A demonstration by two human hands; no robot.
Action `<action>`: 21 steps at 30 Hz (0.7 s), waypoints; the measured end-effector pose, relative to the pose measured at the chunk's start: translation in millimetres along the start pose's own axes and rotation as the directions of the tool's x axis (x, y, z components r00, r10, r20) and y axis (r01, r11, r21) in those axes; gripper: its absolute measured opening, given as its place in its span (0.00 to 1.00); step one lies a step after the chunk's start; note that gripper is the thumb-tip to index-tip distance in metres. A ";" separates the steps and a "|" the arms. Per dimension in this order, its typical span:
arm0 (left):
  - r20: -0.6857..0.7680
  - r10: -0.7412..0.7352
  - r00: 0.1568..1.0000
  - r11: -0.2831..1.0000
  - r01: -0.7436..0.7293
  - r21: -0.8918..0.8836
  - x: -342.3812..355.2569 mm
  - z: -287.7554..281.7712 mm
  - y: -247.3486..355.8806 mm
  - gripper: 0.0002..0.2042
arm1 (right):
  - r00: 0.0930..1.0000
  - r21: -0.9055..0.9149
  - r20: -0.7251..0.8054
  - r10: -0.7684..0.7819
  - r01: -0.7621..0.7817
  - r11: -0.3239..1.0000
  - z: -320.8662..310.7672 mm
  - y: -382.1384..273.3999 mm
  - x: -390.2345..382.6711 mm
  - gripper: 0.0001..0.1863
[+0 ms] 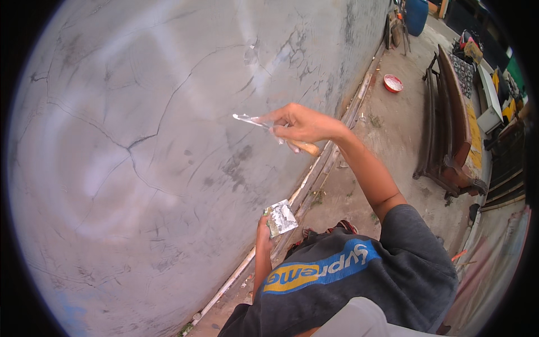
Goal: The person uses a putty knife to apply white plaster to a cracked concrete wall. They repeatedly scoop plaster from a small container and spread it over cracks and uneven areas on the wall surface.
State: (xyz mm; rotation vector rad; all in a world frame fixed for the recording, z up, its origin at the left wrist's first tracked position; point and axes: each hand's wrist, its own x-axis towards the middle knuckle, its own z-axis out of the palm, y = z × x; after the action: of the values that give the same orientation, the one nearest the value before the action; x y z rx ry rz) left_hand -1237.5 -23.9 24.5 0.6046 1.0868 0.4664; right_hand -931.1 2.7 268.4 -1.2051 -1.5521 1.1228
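Note:
My right hand (307,123) is closed around a putty knife with a wooden handle (306,147). Its blade (247,119) points left toward the grey wall (106,185) and carries white paste along its edge; whether it touches the wall I cannot tell. Lower down, my left hand (263,231) grips a small square board (281,219) by its left edge. White and grey paste is smeared over the board. Dark branching cracks (130,147) run across the wall to the left of the knife, and dark scuffs mark the surface beneath it.
A narrow pipe (224,285) runs along the foot of the wall. On the concrete ground (387,132) stands a red bowl (393,83) with white stuff inside. A long wooden bench (457,106) is at the right, with piled belongings behind it. A blue barrel (416,17) stands far back.

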 end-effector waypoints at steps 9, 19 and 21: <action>0.053 0.102 0.993 0.994 -0.104 0.043 16.8 4.0 -3.6 0.19 | 0.891 0.626 0.411 0.192 -0.429 0.651 94.7 122.6 -113.9 0.25; -0.228 0.207 0.951 0.977 -0.214 -0.005 32.8 52.8 -23.3 0.27 | 0.979 0.908 0.129 0.161 -0.182 0.376 7.1 165.5 -131.5 0.14; -0.260 0.251 0.932 0.962 -0.270 -0.036 32.9 69.6 -28.6 0.25 | 0.980 0.900 0.095 0.177 -0.161 0.404 -9.1 161.6 -122.4 0.14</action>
State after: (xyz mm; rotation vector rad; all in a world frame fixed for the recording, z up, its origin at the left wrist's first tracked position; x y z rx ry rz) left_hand -1159.1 -40.3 6.7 0.6413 1.2314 0.8289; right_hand -866.1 -94.5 102.5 -0.5663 -0.5333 1.7534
